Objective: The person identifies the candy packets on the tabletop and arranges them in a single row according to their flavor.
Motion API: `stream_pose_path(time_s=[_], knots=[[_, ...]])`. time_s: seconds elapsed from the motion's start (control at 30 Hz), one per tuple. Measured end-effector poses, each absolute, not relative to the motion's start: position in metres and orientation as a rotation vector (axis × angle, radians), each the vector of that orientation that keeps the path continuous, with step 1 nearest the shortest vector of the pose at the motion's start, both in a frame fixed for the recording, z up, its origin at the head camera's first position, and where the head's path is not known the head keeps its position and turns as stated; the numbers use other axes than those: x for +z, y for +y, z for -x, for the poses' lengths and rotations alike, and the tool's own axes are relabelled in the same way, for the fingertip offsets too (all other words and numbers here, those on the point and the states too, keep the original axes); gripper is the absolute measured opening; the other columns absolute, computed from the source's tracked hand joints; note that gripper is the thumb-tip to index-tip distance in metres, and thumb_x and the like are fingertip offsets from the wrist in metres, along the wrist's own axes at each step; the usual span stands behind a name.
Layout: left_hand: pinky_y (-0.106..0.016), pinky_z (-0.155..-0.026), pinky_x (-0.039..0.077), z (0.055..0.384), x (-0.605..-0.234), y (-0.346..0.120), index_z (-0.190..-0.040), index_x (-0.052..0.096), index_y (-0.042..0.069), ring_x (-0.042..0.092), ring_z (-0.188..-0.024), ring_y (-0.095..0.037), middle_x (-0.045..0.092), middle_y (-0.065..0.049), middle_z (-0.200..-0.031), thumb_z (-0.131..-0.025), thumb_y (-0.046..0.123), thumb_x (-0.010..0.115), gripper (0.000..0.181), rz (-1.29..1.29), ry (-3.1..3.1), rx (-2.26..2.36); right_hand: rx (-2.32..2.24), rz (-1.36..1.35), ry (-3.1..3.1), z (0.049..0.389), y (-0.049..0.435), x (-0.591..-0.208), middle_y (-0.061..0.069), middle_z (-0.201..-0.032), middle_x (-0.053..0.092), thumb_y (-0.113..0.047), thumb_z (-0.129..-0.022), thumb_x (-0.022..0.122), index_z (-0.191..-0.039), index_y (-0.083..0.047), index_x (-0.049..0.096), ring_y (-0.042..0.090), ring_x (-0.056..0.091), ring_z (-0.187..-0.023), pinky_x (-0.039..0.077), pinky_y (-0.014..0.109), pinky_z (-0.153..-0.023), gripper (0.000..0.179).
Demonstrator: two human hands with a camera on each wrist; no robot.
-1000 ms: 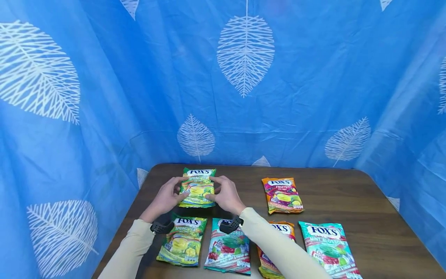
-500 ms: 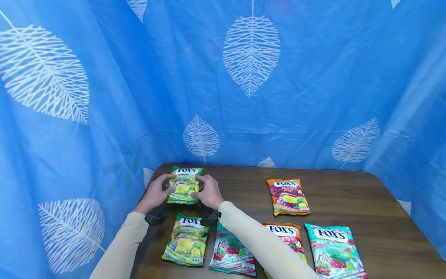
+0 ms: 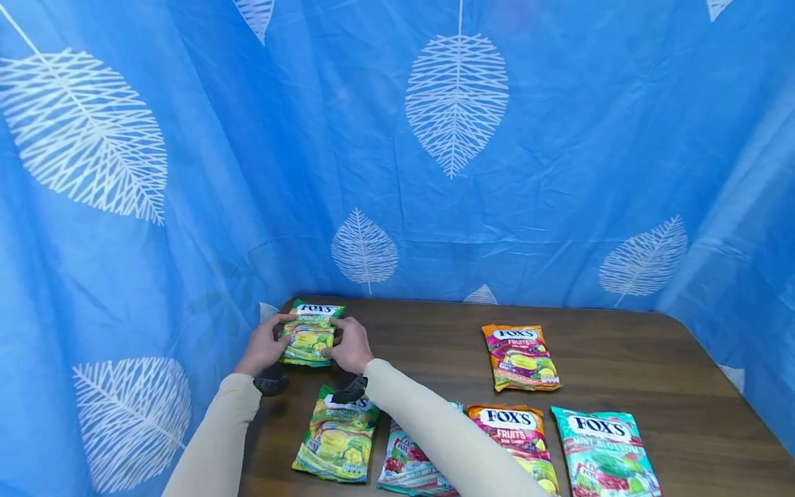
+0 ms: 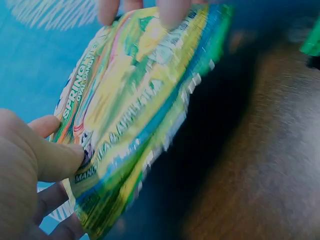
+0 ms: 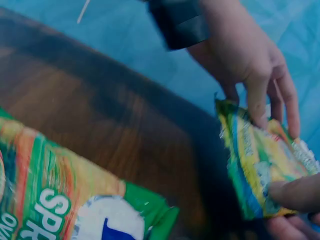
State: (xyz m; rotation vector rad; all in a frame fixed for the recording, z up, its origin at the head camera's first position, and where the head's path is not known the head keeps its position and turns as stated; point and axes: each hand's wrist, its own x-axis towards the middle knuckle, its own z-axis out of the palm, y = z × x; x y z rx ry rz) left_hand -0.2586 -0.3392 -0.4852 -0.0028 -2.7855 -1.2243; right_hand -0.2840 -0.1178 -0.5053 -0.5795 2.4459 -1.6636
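A green and yellow Fox's Spring Tea candy bag (image 3: 308, 339) is held near the table's far left corner, pinched by its two sides. My left hand (image 3: 264, 346) grips its left side, thumb on the printed front and fingers behind. On the opposite side my right hand (image 3: 352, 346) pinches it the same way. In the left wrist view the candy bag (image 4: 120, 100) is tilted, with a dark shadow beneath its lower edge. The right wrist view shows the left hand (image 5: 250, 65) and part of the right hand (image 5: 300, 192) on the bag.
Nearer lie another Spring Tea bag (image 3: 338, 442), a Mint Blossom bag (image 3: 406, 466) partly under the right sleeve, a Fruits bag (image 3: 512, 435) and a second Mint Blossom bag (image 3: 605, 455). Another Fruits bag (image 3: 520, 359) lies farther back. A blue leaf-print curtain (image 3: 373, 138) surrounds the wooden table (image 3: 428, 338).
Both hands have carried the Spring Tea bag leftward, toward the table's far left corner. The head view has shifted slightly; the other bags stay in place on the table.
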Motion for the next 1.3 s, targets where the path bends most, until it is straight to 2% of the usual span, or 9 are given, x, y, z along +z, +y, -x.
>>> stream_pose_path(time_s=[0.2, 0.3, 0.4, 0.47, 0.7, 0.9, 1.1, 1.2, 1.3], knots=[[-0.054, -0.089, 0.045, 0.263, -0.488, -0.343, -0.146, 0.062, -0.007, 0.054, -0.111, -0.045, 0.056, -0.035, -0.141, -0.102, -0.012, 0.058, 0.045, -0.108, -2.75, -1.238, -1.623, 0.57, 2.461, 0.286, -0.133, -0.512, 0.015, -0.13, 0.06, 0.003, -0.09, 0.089, -0.155, 0.002, 0.058, 0.02, 0.069, -0.096, 0.061, 0.027, -0.079, 0.072], [-0.061, -0.1, 0.047, 0.263, -0.489, -0.346, -0.149, 0.06, -0.006, 0.053, -0.121, -0.05, 0.051, -0.038, -0.148, -0.103, -0.011, 0.057, 0.046, -0.169, -2.779, -1.231, -1.593, 0.572, 2.47, 0.287, -0.14, -0.513, 0.015, -0.13, 0.06, 0.004, -0.089, 0.089, -0.155, 0.003, 0.057, 0.023, 0.069, -0.099, 0.06, 0.027, -0.079, 0.074], [-0.067, -0.112, 0.043, 0.261, -0.492, -0.347, -0.15, 0.059, -0.005, 0.048, -0.137, -0.056, 0.046, -0.039, -0.154, -0.104, -0.011, 0.056, 0.046, -0.196, -2.804, -1.22, -1.58, 0.583, 2.467, 0.285, -0.142, -0.514, 0.016, -0.131, 0.06, 0.006, -0.087, 0.089, -0.156, 0.003, 0.057, 0.024, 0.07, -0.1, 0.06, 0.027, -0.078, 0.076], [-0.068, -0.115, 0.04, 0.261, -0.495, -0.348, -0.15, 0.058, -0.006, 0.044, -0.142, -0.058, 0.045, -0.039, -0.155, -0.104, -0.011, 0.056, 0.047, -0.195, -2.805, -1.219, -1.574, 0.589, 2.463, 0.284, -0.143, -0.514, 0.016, -0.131, 0.059, 0.007, -0.087, 0.089, -0.156, 0.003, 0.056, 0.024, 0.069, -0.099, 0.06, 0.027, -0.078, 0.076], [-0.068, -0.117, 0.038, 0.262, -0.502, -0.348, -0.149, 0.059, -0.007, 0.042, -0.144, -0.059, 0.045, -0.039, -0.156, -0.103, -0.011, 0.056, 0.046, -0.179, -2.785, -1.199, -1.506, 0.578, 2.541, 0.285, -0.145, -0.522, 0.015, -0.129, 0.06, 0.004, -0.088, 0.09, -0.153, 0.005, 0.058, 0.017, 0.065, -0.094, 0.06, 0.028, -0.081, 0.073], [-0.067, -0.12, 0.035, 0.264, -0.502, -0.348, -0.148, 0.06, -0.006, 0.04, -0.147, -0.056, 0.045, -0.037, -0.157, -0.103, -0.011, 0.056, 0.046, -0.262, -2.78, -1.172, -1.471, 0.59, 2.58, 0.285, -0.149, -0.522, 0.015, -0.127, 0.061, 0.001, -0.089, 0.09, -0.152, 0.007, 0.058, 0.016, 0.063, -0.092, 0.059, 0.028, -0.078, 0.071], [-0.068, -0.115, 0.04, 0.264, -0.497, -0.344, -0.146, 0.06, -0.01, 0.046, -0.141, -0.057, 0.051, -0.038, -0.151, -0.1, -0.012, 0.058, 0.047, -0.217, -2.774, -1.093, -1.548, 0.555, 2.544, 0.284, -0.141, -0.519, 0.016, -0.128, 0.061, 0.002, -0.089, 0.09, -0.151, 0.003, 0.062, 0.017, 0.064, -0.092, 0.058, 0.028, -0.076, 0.068], [-0.068, -0.113, 0.042, 0.262, -0.497, -0.342, -0.143, 0.061, -0.013, 0.05, -0.136, -0.058, 0.056, -0.04, -0.145, -0.096, -0.014, 0.061, 0.047, -0.161, -2.763, -1.032, -1.588, 0.563, 2.522, 0.282, -0.134, -0.52, 0.018, -0.13, 0.061, 0.002, -0.089, 0.09, -0.15, 0.001, 0.064, 0.02, 0.066, -0.095, 0.059, 0.029, -0.075, 0.066], [-0.068, -0.113, 0.043, 0.26, -0.496, -0.34, -0.142, 0.062, -0.013, 0.052, -0.134, -0.057, 0.058, -0.039, -0.142, -0.096, -0.012, 0.064, 0.046, -0.139, -2.741, -1.005, -1.648, 0.605, 2.487, 0.28, -0.128, -0.516, 0.022, -0.135, 0.062, 0.002, -0.089, 0.089, -0.149, 0.002, 0.065, 0.03, 0.069, -0.106, 0.062, 0.033, -0.08, 0.064]])
